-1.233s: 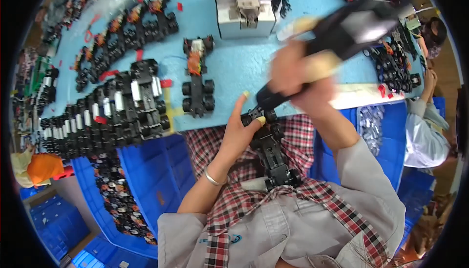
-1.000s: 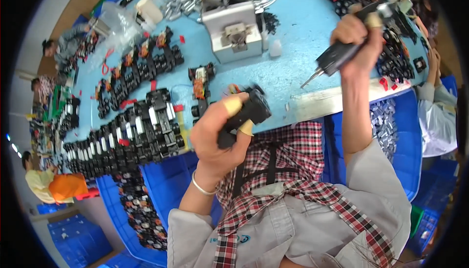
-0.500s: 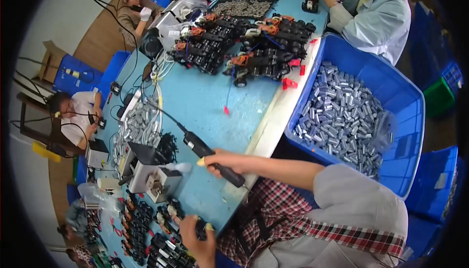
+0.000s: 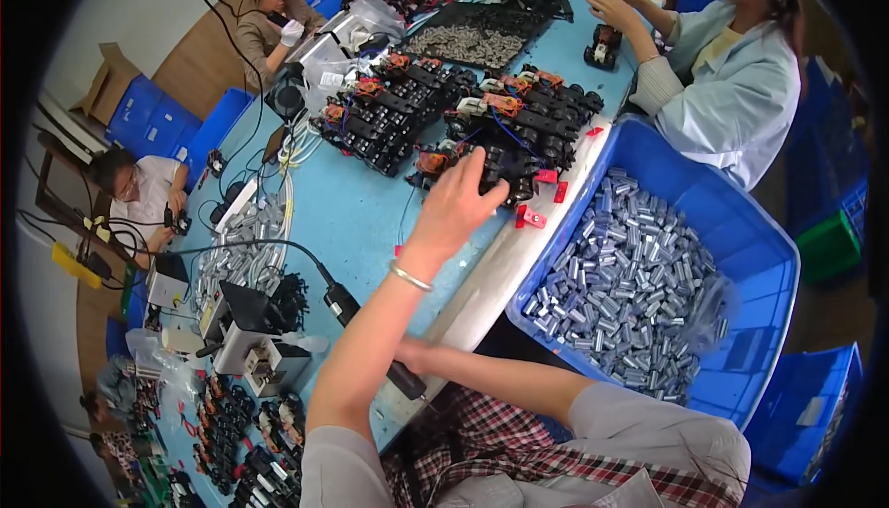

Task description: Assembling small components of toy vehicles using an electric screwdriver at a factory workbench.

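My left hand [image 4: 454,207], with a bracelet at the wrist, reaches over the near end of a black toy car chassis [image 4: 505,161] with an orange motor part. Its thumb and forefinger are apart over the chassis; their exact contact is hard to see. My right hand [image 4: 417,357] is closed round a black corded electric screwdriver [image 4: 341,302] near the table's edge. The left forearm crosses in front and hides part of that hand and tool. More chassis [image 4: 370,124] stand in rows beyond the left hand. Red connectors [image 4: 530,217] lie beside them.
A large blue bin [image 4: 759,230] of metal cylinders [image 4: 620,295] stands right of the table [image 4: 370,202]. Further chassis [image 4: 222,425] fill the lower left, near a small white machine [image 4: 264,360]. A co-worker [image 4: 732,82] sits at far right; others work along the left side.
My left hand has moved from the chassis at lower left up to the far rows. My right hand keeps the screwdriver, now partly behind the left forearm. The view has shifted slightly.
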`<state>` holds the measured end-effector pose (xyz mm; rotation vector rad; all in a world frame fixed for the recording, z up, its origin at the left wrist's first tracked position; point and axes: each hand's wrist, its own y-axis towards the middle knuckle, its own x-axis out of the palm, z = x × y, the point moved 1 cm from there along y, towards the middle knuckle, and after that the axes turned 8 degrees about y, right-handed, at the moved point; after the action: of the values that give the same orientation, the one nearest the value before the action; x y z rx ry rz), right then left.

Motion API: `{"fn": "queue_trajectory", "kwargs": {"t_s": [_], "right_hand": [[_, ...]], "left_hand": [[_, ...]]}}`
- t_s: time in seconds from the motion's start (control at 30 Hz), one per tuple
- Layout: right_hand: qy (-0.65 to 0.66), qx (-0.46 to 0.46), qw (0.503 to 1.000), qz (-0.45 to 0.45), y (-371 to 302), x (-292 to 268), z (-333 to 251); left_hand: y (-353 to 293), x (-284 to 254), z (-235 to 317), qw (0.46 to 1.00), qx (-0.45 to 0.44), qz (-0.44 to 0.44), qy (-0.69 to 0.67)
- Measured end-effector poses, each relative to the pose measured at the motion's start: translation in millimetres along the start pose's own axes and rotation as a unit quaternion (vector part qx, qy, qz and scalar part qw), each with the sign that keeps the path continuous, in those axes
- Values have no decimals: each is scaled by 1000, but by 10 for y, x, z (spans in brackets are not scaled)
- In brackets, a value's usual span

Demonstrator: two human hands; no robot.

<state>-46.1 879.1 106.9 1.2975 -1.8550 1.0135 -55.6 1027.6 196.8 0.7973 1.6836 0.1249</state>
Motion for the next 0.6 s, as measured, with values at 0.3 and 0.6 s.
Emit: {"fn": "queue_trajectory", "kwargs": {"t_s": [0.3, 0.6], "right_hand": [[-5, 53, 996, -66, 28, 39, -137], [20, 112, 992, -53, 17, 129, -69]], "left_hand": [[-216, -357, -825, 817, -419, 331, -217], [-767, -1345, -732, 823, -365, 434, -46]]}}
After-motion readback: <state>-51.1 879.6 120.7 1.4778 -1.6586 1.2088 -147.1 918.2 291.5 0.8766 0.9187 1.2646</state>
